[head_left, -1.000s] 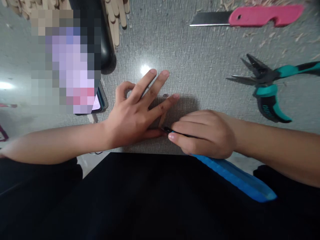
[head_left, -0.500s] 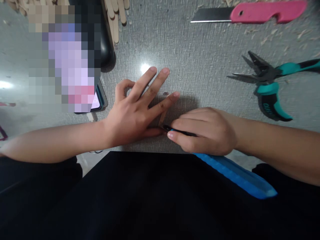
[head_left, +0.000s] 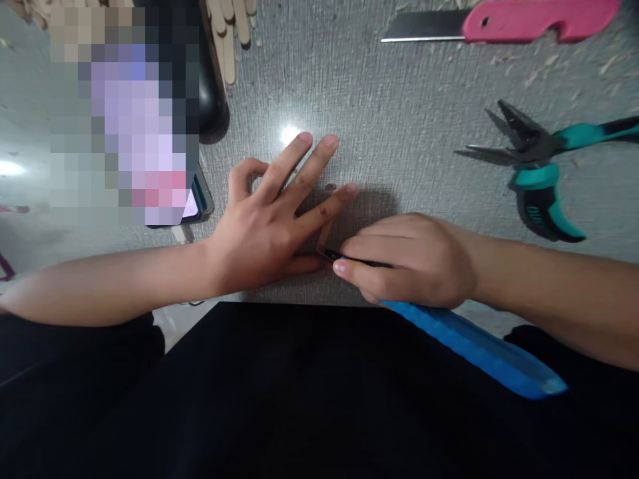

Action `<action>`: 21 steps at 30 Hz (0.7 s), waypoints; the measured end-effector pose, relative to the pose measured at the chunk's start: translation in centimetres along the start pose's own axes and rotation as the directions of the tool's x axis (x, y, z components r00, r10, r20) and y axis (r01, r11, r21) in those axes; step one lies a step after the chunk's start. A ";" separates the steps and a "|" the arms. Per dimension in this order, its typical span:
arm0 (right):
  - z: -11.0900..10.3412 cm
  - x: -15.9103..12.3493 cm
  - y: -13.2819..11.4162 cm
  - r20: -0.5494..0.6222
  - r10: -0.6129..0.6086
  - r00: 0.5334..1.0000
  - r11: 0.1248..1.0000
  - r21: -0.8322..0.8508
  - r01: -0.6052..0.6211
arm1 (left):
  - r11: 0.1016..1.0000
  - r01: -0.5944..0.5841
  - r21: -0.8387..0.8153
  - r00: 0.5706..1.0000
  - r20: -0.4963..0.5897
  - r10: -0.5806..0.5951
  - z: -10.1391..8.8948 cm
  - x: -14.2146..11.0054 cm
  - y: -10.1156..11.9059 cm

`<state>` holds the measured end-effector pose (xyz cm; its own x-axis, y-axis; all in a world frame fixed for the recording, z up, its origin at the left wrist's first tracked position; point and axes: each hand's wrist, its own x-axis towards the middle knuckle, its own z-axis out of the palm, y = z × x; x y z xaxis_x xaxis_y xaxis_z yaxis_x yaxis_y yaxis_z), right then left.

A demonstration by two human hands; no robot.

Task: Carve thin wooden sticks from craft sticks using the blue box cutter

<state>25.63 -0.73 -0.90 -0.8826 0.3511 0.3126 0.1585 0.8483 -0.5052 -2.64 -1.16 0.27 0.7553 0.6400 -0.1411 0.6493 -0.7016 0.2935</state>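
- We have a small wooden stick (head_left: 325, 234) on the near middle of the grey table (head_left: 424, 126), partly hidden by our left hand (head_left: 267, 226).
- That hand lies with its fingers spread apart; whether it presses the stick, we cannot tell.
- To the right, our right hand (head_left: 412, 263) is clamped on a blue cutter (head_left: 474, 346), its tip at the stick's near end.
- Farther right lie pliers (head_left: 536, 177); beyond, a pink knife (head_left: 514, 21).
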 end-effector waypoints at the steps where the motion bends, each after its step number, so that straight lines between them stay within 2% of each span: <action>1: -0.3 0.1 0.0 0.030 0.005 1.000 1.000 0.014 -0.006 | 1.000 0.002 0.005 1.000 0.007 -0.002 0.0 0.0 0.0; 7: -1.1 0.3 0.2 0.078 -0.026 0.997 1.000 -0.010 0.027 | 1.000 0.009 -0.005 1.000 0.029 -0.008 -0.2 0.0 0.1; 14: -0.6 0.4 0.7 -0.013 -0.083 0.996 0.996 -0.035 0.083 | 1.000 0.008 -0.019 1.000 0.019 -0.008 -0.2 -0.1 0.0; 21: -0.6 0.2 0.6 0.006 -0.084 0.996 0.996 -0.040 0.084 | 0.999 0.030 -0.019 0.999 -0.034 -0.031 0.4 -0.2 0.2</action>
<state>25.82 0.07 -0.66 -0.8955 0.2764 0.3489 0.1013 0.8899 -0.4449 -2.63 -1.61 -0.02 0.7316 0.6715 -0.1174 0.6698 -0.6760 0.3072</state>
